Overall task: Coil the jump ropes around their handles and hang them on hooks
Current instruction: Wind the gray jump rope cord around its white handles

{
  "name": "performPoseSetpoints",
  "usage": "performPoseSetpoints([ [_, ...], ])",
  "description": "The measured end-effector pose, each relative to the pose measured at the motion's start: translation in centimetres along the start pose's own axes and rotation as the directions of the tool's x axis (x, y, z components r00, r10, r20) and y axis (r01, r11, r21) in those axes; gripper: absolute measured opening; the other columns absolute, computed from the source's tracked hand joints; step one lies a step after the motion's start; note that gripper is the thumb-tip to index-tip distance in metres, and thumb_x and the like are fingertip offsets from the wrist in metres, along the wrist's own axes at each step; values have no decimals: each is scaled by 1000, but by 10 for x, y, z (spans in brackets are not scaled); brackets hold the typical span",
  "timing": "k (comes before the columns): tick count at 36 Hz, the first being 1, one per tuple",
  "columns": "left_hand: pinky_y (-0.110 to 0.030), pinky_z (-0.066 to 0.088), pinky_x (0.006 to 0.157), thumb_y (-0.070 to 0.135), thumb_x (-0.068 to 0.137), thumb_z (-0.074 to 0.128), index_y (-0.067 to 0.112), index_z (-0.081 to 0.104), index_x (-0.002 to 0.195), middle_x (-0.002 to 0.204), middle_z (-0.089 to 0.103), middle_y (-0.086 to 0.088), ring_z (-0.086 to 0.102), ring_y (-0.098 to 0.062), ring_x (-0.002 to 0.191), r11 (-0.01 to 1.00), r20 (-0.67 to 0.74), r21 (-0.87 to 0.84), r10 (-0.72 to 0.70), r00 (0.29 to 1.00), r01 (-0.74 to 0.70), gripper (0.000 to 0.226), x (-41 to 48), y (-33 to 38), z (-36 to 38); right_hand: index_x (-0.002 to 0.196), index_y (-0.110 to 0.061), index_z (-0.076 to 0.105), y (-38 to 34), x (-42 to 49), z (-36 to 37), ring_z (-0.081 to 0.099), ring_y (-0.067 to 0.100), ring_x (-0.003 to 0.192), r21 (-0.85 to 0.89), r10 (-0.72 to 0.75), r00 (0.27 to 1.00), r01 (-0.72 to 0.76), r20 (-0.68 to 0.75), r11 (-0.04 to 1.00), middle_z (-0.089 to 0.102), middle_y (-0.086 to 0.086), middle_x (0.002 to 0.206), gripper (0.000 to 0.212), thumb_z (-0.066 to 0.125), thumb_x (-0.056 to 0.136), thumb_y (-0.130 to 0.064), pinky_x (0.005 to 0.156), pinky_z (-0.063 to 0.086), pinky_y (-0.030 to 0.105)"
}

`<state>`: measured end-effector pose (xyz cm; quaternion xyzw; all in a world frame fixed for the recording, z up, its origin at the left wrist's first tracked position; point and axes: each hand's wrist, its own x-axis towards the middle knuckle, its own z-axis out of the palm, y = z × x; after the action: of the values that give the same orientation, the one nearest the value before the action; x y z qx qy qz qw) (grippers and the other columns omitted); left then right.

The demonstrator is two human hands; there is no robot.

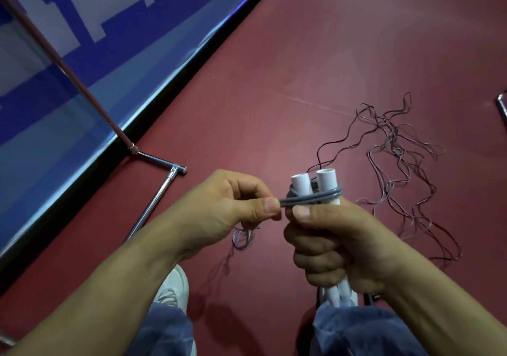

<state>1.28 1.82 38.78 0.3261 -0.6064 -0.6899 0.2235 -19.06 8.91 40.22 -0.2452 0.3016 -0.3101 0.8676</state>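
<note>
While winding the grey rope (312, 198) round the 2 white handles (327, 183), grips both handles side by side in the right hand (337, 248) — fist curled tight round the middle, thumb laid flat across the front, tops poking up, bottoms poking out below. Bunches them like that, most likely, to make 1 fat post for winding on. Pinches the rope in the left hand (227, 205) between thumb and first finger, just left of the handles, other fingers curled in. Holds it out sideways and straight, probably to make the loops sit snug and stop any slipping. Shows only a few turns, all near the tops. Holds everything up in front, above the knees, thumbs almost touching. Sees more thin ropes (397, 158) in a messy tangle on the red floor (301, 67), off to the right. Shows no hooks anywhere — only a shiny metal stand foot (156, 205) on the left.
</note>
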Motion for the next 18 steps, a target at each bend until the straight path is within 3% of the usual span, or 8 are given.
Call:
performPoseSetpoints([
  [4, -17, 41, 57, 19, 74, 84, 19, 80, 88, 63, 54, -2, 46, -9, 58, 999, -24, -54, -9, 1000, 7, 15, 1, -1, 1, 74, -24, 55, 4, 0, -2, 26, 2, 42, 17, 66, 989, -69, 130, 997, 27, -7, 55, 24, 74, 87, -29, 42, 23, 14],
  [8, -18, 41, 63, 12, 80, 76, 15, 76, 117, 73, 56, -5, 45, -9, 66, 996, 20, -85, 29, 999, -27, 38, 4, -3, 3, 75, -19, 29, 5, 0, -3, 22, 5, 43, 41, 128, 976, -137, 174, 990, 25, -5, 56, 44, 69, 91, -27, 41, 22, 14],
  [11, -15, 43, 64, 12, 80, 77, 4, 77, 102, 74, 69, 3, 53, -3, 66, 993, 9, -96, 62, 998, -61, 23, 4, -1, 2, 75, -20, 24, 6, 2, -1, 21, 6, 43, 80, 145, 962, -167, 232, 983, 24, -6, 57, 47, 67, 93, -27, 42, 20, 14],
  [14, -17, 43, 62, 14, 76, 76, 16, 80, 81, 65, 65, 6, 50, -5, 62, 991, -24, -86, 103, 994, -104, 7, 5, -1, -2, 73, -20, 20, 5, 3, 1, 20, 6, 43, 85, 164, 946, -194, 281, 977, 23, -6, 57, 51, 64, 95, -32, 40, 14, 17],
  [17, -18, 43, 62, 22, 74, 84, 20, 80, 77, 65, 64, 4, 49, -8, 63, 984, -14, -139, 111, 994, -112, 5, 7, -3, 0, 75, -21, 15, 5, 2, 1, 18, 6, 43, 107, 153, 932, -198, 329, 974, 22, -7, 57, 52, 60, 97, -35, 41, 11, 19],
  [18, -19, 43, 63, 32, 71, 89, 20, 80, 78, 66, 65, 2, 50, -9, 64, 981, 1, -153, 118, 993, -116, 17, 7, -6, 2, 76, -21, 16, 4, 1, 4, 16, 6, 43, 135, 156, 922, -215, 355, 967, 21, -7, 57, 51, 59, 98, -35, 41, 10, 19],
])
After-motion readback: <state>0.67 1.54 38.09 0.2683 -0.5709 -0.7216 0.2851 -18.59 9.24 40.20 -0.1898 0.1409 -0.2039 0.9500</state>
